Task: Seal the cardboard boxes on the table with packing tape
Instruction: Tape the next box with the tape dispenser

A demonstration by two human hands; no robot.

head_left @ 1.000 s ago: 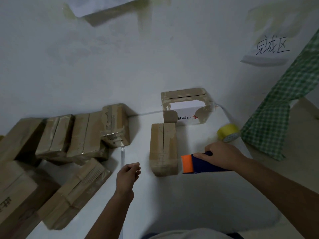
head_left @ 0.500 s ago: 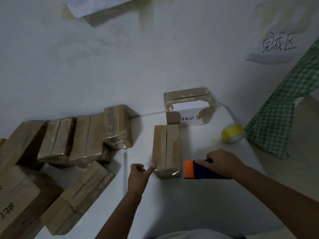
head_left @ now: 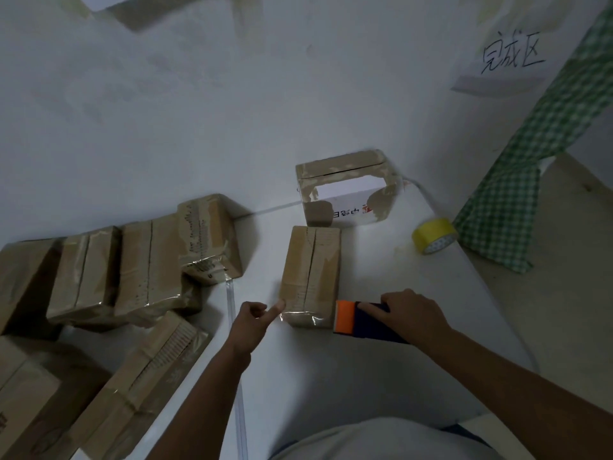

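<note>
One cardboard box (head_left: pixel 311 275) lay near the middle of the white tabletop (head_left: pixel 365 370), its seam running away from the person. The left hand (head_left: pixel 251 322), fingers curled and holding nothing, touched an extended fingertip to the box's near left corner, while the right hand (head_left: pixel 409 314) gripped the blue-and-orange tape dispenser (head_left: pixel 356 322) just beside the box's near right corner. Behind the box stood a white box (head_left: pixel 346 190); left of it lay a cluster of taped boxes (head_left: pixel 139 267), and right of it a yellow tape roll (head_left: pixel 434 235).
</note>
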